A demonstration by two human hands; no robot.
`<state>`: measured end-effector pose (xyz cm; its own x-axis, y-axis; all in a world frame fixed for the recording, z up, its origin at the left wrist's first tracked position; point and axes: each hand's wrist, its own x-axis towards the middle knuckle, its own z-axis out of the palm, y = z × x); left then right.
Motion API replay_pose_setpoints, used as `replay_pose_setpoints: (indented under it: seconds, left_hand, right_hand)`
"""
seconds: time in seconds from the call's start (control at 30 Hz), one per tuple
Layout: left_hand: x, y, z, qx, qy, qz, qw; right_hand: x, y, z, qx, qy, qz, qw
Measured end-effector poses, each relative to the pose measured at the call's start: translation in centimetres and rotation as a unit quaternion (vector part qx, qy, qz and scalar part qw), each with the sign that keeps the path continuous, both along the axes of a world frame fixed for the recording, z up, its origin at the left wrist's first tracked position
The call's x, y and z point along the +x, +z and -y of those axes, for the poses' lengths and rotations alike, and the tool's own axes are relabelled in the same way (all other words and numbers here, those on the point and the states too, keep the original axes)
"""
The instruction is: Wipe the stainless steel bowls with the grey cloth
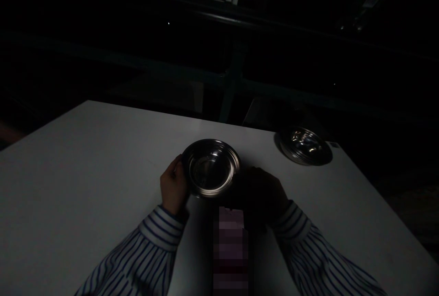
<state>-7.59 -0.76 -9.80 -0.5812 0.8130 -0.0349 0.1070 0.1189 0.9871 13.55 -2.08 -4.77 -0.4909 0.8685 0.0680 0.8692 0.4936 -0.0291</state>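
Observation:
A shiny steel bowl [211, 166] stands upright on the white table [85, 172], just in front of me. My left hand [173, 186] grips its left rim, fingers curled round the edge. My right hand [265, 193] lies at the bowl's right side in deep shadow; its fingers are too dark to make out. Both arms wear blue-and-white striped sleeves.
A second steel bowl or stack of bowls [304, 145] sits at the table's far right, near the edge. The room beyond the table is almost black, with a dim frame or post [229, 90] behind. The table's far edge runs just past the bowls.

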Motion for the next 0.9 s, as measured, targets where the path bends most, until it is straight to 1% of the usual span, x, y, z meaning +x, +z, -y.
replay_pose_setpoints:
  seconds: [0.07, 0.1, 0.2, 0.27, 0.37, 0.5, 0.6, 0.67, 0.8, 0.9]
  left_hand:
    - [0.0, -0.2, 0.0, 0.003, 0.001, 0.008, 1.0]
    - [0.0, -0.3, -0.1, 0.005, 0.002, 0.01, 1.0]
    - [-0.1, -0.4, -0.2, 0.006, 0.0, 0.014, 1.0]
    - [-0.1, -0.4, -0.1, 0.006, -0.006, 0.01, 1.0]
    - [-0.2, -0.2, 0.0, 0.008, -0.014, -0.01, 1.0]
    - [-0.2, -0.1, 0.0, 0.009, -0.023, -0.015, 1.0]
    - [-0.2, -0.2, 0.0, 0.004, -0.013, -0.015, 1.0]
    - [-0.1, -0.3, -0.1, 0.003, -0.002, -0.005, 1.0]
    - [0.0, -0.5, -0.2, 0.0, 0.0, 0.009, 1.0]
    - [0.0, -0.5, -0.1, 0.0, -0.006, 0.015, 1.0]
  right_hand:
    - [0.0, 0.1, -0.4, 0.004, -0.017, 0.014, 1.0]
    - [-0.1, 0.0, -0.2, 0.006, -0.011, 0.008, 1.0]
    - [-0.3, -0.9, 0.8, 0.017, 0.037, -0.053, 0.998]
    - [-0.2, -1.2, 1.2, 0.013, 0.049, -0.079, 0.996]
    - [0.3, -0.7, 0.3, -0.003, 0.01, -0.043, 0.999]
    - [0.7, 0.3, -2.7, 0.001, -0.063, 0.005, 0.998]
    - [0.4, 0.5, -3.6, 0.0, -0.082, 0.026, 0.996]
    - [0.3, 0.4, -3.1, -0.007, -0.071, 0.027, 0.997]
    - [0.2, 0.3, -0.6, -0.023, -0.025, -0.008, 0.999]
    - [0.2, 0.7, -0.1, -0.041, -0.027, -0.024, 0.999]
